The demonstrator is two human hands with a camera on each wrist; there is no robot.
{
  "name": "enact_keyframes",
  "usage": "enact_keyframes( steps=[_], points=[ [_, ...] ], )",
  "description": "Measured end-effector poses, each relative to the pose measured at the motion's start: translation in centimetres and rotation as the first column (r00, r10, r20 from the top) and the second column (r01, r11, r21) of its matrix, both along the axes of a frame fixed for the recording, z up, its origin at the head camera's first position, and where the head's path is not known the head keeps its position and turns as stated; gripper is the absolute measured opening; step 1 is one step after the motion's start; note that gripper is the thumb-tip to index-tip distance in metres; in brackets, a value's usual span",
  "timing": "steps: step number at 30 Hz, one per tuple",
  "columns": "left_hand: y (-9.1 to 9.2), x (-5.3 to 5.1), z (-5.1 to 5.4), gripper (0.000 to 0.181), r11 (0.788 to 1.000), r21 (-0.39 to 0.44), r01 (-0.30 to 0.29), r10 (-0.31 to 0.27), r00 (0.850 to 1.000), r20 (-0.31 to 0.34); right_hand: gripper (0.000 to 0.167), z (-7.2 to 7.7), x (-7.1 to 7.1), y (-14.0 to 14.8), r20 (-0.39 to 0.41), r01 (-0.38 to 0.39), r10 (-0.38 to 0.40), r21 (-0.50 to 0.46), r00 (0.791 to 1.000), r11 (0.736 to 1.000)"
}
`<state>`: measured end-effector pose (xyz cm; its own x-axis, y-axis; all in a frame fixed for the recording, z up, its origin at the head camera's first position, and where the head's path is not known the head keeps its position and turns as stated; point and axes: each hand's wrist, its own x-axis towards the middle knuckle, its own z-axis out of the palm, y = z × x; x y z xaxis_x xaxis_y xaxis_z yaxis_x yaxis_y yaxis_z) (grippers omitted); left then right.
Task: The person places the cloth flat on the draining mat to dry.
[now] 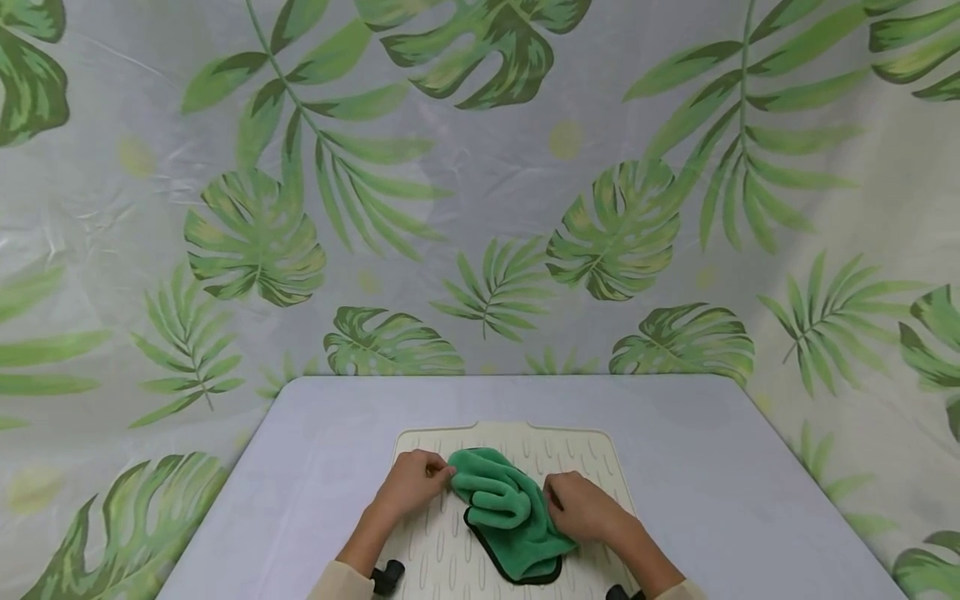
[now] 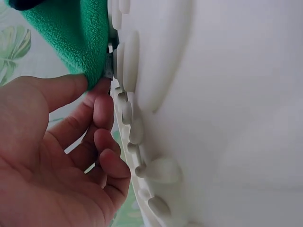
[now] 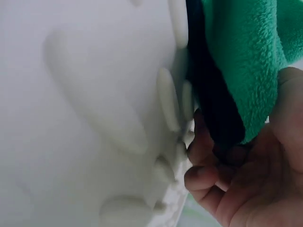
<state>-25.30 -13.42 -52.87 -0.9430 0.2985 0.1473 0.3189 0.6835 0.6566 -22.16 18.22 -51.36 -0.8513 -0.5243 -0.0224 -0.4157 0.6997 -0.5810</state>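
Sleeves (image 1: 343, 581) lie nearest you, at 8 and 4 o'clock from the green cloth (image 1: 517, 546), your forearms angling inward and forward from them. A black fitting (image 1: 387, 577) sits at the inner side of your left wrist. Your left hand (image 1: 412, 483), between 9 and 10 o'clock, is clamped on the cloth's edge between thumb and forefinger; its remaining fingers curl loosely beneath. Your right hand (image 1: 585, 507), at 3 o'clock, pinches the opposite side, fingers tucked under the black edging (image 3: 213, 85), thumb against the pile. Presumably you grip at opposing edges to control both sides together; the unheld middle bunches into folds, and a rounded corner trails at 6 o'clock. The cloth lies over the ribbed mat (image 1: 423, 550), which appears to serve as its support. Beyond, the mat's tab points to 12 o'clock on the pale table (image 1: 315, 442); leaf-print sheeting (image 1: 480, 200) stands farthest.
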Motion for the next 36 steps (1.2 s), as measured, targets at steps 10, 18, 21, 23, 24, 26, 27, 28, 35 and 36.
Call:
enact_keyframes(
  steps=[10,18,21,23,24,26,27,28,35,36],
  points=[
    [-0.8,0.2,0.1,0.023,1.0,0.016,-0.005,0.004,0.999,0.038,0.02,0.1,-1.0,1.4,-0.247,0.19,-0.165,0.082,0.955,0.978],
    [-0.5,0.5,1.2,0.022,0.999,-0.034,-0.027,0.027,0.999,-0.02,0.023,-0.7,-2.1,1.8,-0.509,0.241,-0.171,0.074,0.844,0.968],
    [-0.3,0.5,1.4,0.022,0.998,-0.053,-0.045,0.041,0.997,-0.058,0.021,-0.8,-2.4,1.8,-0.536,0.272,-0.193,0.072,0.822,0.96],
    [-0.1,0.5,1.4,0.024,0.998,-0.045,-0.043,0.039,0.997,-0.067,0.019,-0.7,-2.3,1.8,-0.525,0.285,-0.211,0.063,0.825,0.956],
    [-0.1,0.6,1.3,0.024,0.999,-0.036,-0.037,0.034,0.997,-0.068,0.017,-0.6,-2.3,1.9,-0.513,0.293,-0.222,0.061,0.829,0.954],
    [-0.2,0.6,1.2,0.026,0.999,-0.02,-0.033,0.032,0.998,-0.054,0.012,-0.3,-1.9,1.9,-0.472,0.306,-0.244,0.058,0.847,0.95],
    [-0.2,0.7,1.1,0.027,0.999,-0.012,-0.033,0.032,0.998,-0.047,0.01,-0.2,-1.7,2.0,-0.449,0.312,-0.253,0.06,0.857,0.948],
    [-0.3,0.7,1.0,0.027,0.999,-0.008,-0.035,0.035,0.999,-0.038,0.008,-0.1,-1.5,2.1,-0.427,0.318,-0.263,0.062,0.865,0.946],
    [-0.5,0.9,0.7,0.03,0.999,-0.038,-0.003,0.002,0.999,-0.035,0.008,0.5,-0.3,2.9,-0.311,0.306,-0.277,0.049,0.909,0.951],
    [-0.4,1.0,0.7,0.031,0.999,-0.042,0.011,-0.012,1.0,-0.027,0.009,0.5,-0.2,2.9,-0.299,0.301,-0.276,0.044,0.914,0.952]
  ],
)
